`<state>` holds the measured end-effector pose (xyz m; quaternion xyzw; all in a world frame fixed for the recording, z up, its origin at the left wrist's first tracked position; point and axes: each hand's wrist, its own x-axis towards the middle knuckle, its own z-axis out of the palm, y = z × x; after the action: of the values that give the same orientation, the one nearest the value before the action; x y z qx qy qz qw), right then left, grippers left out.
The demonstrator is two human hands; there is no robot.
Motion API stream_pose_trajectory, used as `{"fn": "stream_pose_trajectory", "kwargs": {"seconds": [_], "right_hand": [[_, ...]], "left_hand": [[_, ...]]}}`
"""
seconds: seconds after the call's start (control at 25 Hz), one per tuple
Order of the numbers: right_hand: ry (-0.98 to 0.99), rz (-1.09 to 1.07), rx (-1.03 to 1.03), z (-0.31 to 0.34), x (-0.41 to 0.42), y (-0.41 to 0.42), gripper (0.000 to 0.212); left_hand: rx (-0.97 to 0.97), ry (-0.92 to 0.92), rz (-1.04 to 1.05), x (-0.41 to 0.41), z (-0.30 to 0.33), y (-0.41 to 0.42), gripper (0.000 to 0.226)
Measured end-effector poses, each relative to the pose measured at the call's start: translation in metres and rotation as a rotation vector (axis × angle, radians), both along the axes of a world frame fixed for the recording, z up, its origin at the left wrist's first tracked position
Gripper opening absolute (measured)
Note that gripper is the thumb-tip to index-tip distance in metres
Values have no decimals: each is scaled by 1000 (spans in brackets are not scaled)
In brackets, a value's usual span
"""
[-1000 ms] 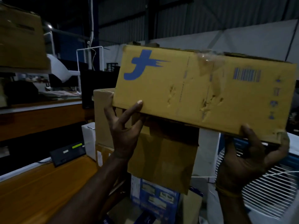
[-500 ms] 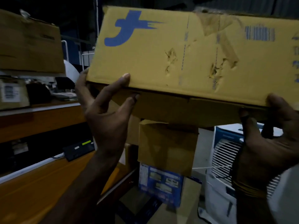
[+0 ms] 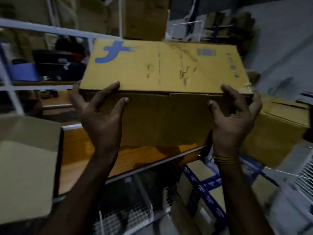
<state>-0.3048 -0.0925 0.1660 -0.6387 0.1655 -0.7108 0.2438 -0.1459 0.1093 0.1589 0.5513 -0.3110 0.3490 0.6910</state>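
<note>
A long yellow cardboard box [image 3: 162, 68] with a blue logo and torn tape marks fills the middle of the head view, held up over an orange wooden shelf [image 3: 76, 150]. My left hand [image 3: 100, 116] grips its near left corner, fingers curled over the top edge and thumb on the side. My right hand [image 3: 233, 119] grips the near right corner the same way; a band of threads circles that wrist. The box's brown underside faces me.
An open cardboard box [image 3: 27, 167] stands at the left. More brown boxes [image 3: 277, 133] sit to the right, and blue-taped cartons [image 3: 203, 192] lie below. A white wire mesh rack [image 3: 128, 209] is under the shelf. White shelf frames [image 3: 10, 85] and stacked boxes rise behind.
Both hands have brought the box down and leftward, from raised overhead to over the orange shelf. The view has swung down and left, and both hands keep their hold on the corners.
</note>
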Motion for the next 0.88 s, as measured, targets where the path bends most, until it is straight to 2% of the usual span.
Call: {"fn": "stream_pose_trajectory", "kwargs": {"seconds": [0.12,0.28,0.48,0.6,0.72,0.88], "right_hand": [[165,185,126,-32,61,28,38],[307,311,207,-64,107,42,37],[408,281,198,-65,152,21,40],[375,255,145,-71,182,-3,52],[341,333,132,-99,215,-16,63],[444,452,225,-175,250,-46,69]], "left_hand": [[55,125,172,25,-36,46,34],[155,262,372,42,-68,76,36],[300,325,518,71,-68,64,37],[410,320,637,102,-69,44,48],[410,333,614,140,-95,31,66],[512,404,416,168,-178,22,84]]}}
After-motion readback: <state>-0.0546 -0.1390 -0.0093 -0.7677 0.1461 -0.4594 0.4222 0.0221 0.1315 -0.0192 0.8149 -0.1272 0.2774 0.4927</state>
